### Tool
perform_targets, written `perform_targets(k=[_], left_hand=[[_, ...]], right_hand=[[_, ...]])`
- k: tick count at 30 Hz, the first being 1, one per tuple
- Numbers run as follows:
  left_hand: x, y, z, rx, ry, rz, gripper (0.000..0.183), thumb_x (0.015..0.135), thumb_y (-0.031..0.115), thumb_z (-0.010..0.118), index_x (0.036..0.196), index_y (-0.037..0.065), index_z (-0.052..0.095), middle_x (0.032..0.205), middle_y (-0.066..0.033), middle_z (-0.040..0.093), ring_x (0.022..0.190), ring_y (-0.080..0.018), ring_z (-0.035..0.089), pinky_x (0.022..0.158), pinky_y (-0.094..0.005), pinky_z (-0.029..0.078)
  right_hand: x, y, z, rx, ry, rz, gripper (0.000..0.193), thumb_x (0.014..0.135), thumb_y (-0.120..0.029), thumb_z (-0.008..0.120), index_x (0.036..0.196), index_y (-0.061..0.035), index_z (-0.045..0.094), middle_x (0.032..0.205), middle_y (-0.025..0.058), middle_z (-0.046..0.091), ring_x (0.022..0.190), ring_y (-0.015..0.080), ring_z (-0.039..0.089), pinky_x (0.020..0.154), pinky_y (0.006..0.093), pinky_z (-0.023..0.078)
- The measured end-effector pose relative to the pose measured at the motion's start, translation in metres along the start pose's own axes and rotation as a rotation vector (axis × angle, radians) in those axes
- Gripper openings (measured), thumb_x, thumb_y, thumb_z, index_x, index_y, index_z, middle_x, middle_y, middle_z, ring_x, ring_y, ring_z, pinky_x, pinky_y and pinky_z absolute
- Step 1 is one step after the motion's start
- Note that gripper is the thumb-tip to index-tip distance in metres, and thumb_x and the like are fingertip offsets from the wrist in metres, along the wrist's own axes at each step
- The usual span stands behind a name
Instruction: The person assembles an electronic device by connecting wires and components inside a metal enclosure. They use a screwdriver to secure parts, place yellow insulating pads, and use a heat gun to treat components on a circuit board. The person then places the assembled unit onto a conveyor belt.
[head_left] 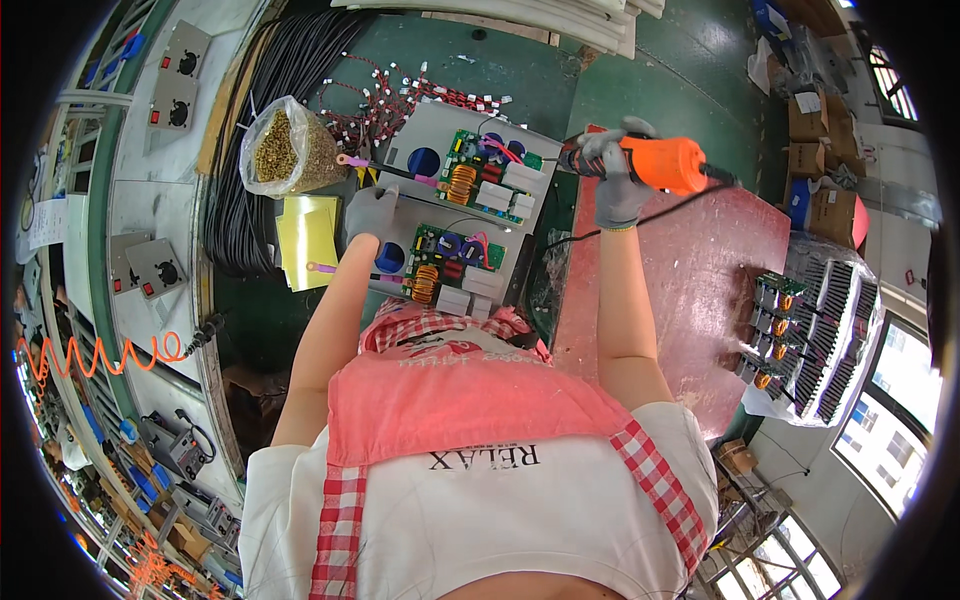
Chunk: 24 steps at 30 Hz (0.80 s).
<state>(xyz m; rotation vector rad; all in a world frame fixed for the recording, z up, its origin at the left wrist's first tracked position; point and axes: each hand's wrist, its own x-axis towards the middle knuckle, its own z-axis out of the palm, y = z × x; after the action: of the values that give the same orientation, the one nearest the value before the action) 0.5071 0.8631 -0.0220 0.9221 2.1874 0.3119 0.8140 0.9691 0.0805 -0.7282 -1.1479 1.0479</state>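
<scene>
Nearest the camera, a pink apron point(470, 400) is worn over a white shirt point(470, 520). Beyond it, an upper gray tray point(424, 122) bearing a circuit board point(490, 178) is set on a green table point(515, 75). By the tray's lower left corner, the closer, gloved left hand point(371, 214) is rested; whether its fingers pinch anything cannot be told. Right of the tray, an orange power screwdriver point(665, 164) is clasped by the right hand point(616, 188), fingers wrapped, its long axis sideways, tip toward the tray. Farther right, a red mat point(680, 280) and windows point(905, 400) are seen.
</scene>
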Motion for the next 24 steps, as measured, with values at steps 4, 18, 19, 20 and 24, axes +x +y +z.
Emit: perform_targets(k=[4,18,19,20,24], left_hand=[[0.001,0.009,-0.002,0.067,0.008,-0.057,0.044,0.083,0.047,0.058,0.095,0.006,0.070,0.097,-0.0169,0.068,0.097,-0.0345,0.064,0.084,-0.0415,0.048],[0.015,0.004,-0.001,0.069,-0.032,-0.085,0.045,0.079,0.047,0.063,0.099,0.007,0.071,0.105,-0.0182,0.067,0.100,-0.0338,0.063,0.087,-0.0403,0.049],[0.015,0.003,-0.002,0.061,-0.039,-0.086,0.045,0.078,0.047,0.064,0.099,0.007,0.071,0.105,-0.0182,0.067,0.100,-0.0336,0.064,0.087,-0.0402,0.049],[0.015,0.002,-0.002,0.053,-0.045,-0.087,0.045,0.078,0.047,0.064,0.098,0.007,0.071,0.105,-0.0183,0.067,0.100,-0.0334,0.064,0.087,-0.0400,0.049],[0.029,-0.015,0.005,0.045,-0.024,-0.049,0.044,0.077,0.048,0.065,0.095,0.008,0.073,0.102,-0.0175,0.068,0.097,-0.0325,0.065,0.087,-0.0387,0.049]], right_hand=[[0.013,-0.004,0.005,-0.056,-0.208,0.209,0.033,0.073,0.006,0.049,0.106,-0.0006,0.044,0.066,0.0065,0.054,0.059,0.0172,0.056,0.072,0.0411,0.053],[0.026,0.009,0.013,0.027,-0.104,0.158,0.025,0.076,0.004,0.054,0.100,0.0018,0.050,0.063,0.0078,0.056,0.054,0.0159,0.057,0.060,0.0358,0.054],[0.026,0.007,0.013,0.027,-0.073,0.146,0.025,0.076,0.004,0.055,0.100,0.0019,0.050,0.063,0.0071,0.055,0.054,0.0155,0.057,0.059,0.0342,0.053],[0.025,0.005,0.014,0.028,-0.041,0.133,0.025,0.076,0.005,0.056,0.100,0.0020,0.051,0.063,0.0064,0.055,0.054,0.0151,0.058,0.058,0.0326,0.052],[0.012,-0.026,0.038,0.151,0.173,0.074,0.029,0.075,0.006,0.058,0.103,0.0022,0.051,0.064,0.0058,0.053,0.050,0.0148,0.052,0.052,0.0290,0.047]])
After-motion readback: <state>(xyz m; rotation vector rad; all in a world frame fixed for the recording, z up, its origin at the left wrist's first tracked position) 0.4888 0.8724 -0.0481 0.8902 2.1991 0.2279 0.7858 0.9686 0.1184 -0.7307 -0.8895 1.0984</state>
